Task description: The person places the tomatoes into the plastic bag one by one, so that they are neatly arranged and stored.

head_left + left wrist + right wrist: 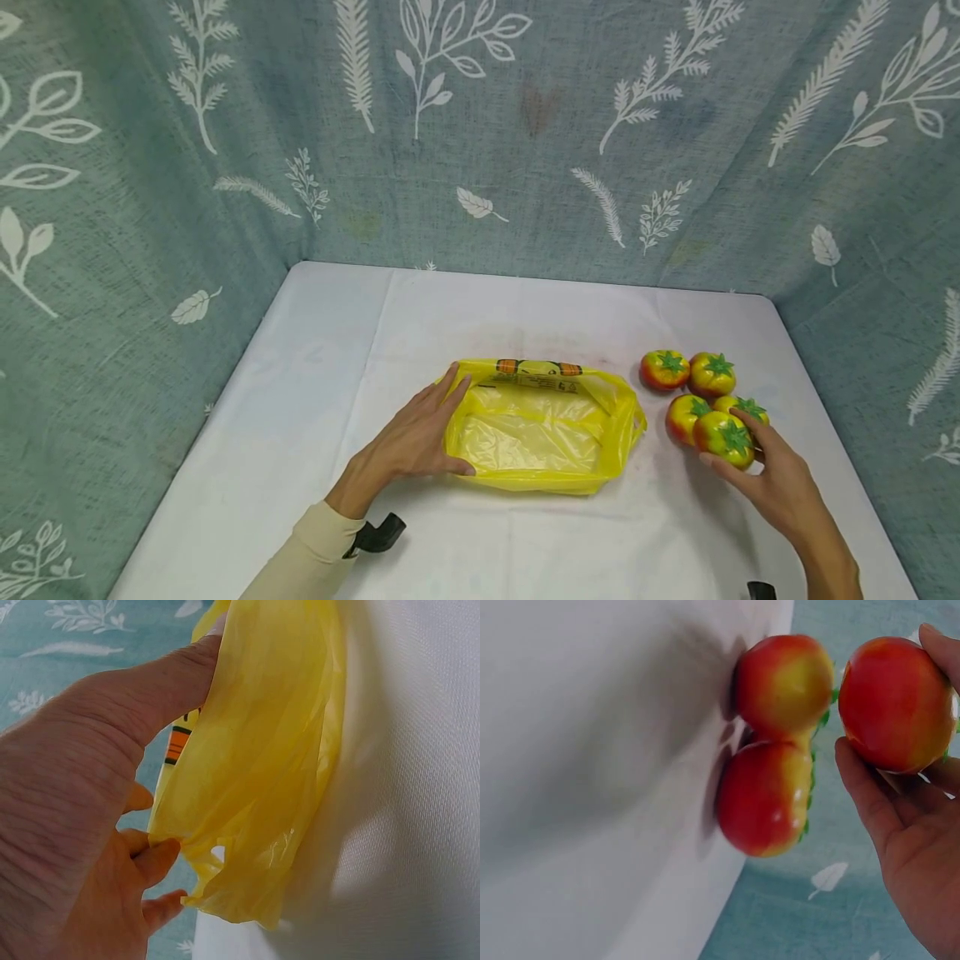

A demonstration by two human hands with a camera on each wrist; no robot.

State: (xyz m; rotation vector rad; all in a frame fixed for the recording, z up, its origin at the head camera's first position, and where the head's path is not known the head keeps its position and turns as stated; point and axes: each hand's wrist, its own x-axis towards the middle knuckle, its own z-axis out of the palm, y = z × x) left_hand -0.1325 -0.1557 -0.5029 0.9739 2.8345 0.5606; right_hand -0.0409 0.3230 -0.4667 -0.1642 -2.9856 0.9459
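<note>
Head view: a person works with two bare hands at a white-covered table (pixel 570 550), a yellow plastic bag (pixel 532 442) lying near its middle with the mouth spread wide and facing up. The left hand (pixel 416 429) braces the bag's left end, thumb at the near rim and fingers at the far-left corner, the digits held well apart instead of clenched. In the left wrist view, the thumb tip slips behind the thin yellow film while other fingertips touch the bag's edge beside a small hole.

At right, the right hand (pixel 780 483) clasps a red-and-yellow fruit (pixel 722 439) with a green leafy top, thumb on one side and fingers on the other. The right wrist view shows it raised off the table, a narrow gap between it and its neighbours. Four matching fruits rest on the cloth to the right of the bag: a far-left fruit (pixel 662 372), a far-right fruit (pixel 708 377), a near-left fruit (pixel 684 419) and a partly hidden fruit (pixel 727 402) behind the one in hand.

A cream sleeve (pixel 307 550) covers the left forearm, and a blue-green curtain (pixel 487 158) with white leaf prints surrounds the table's far and side edges.
</note>
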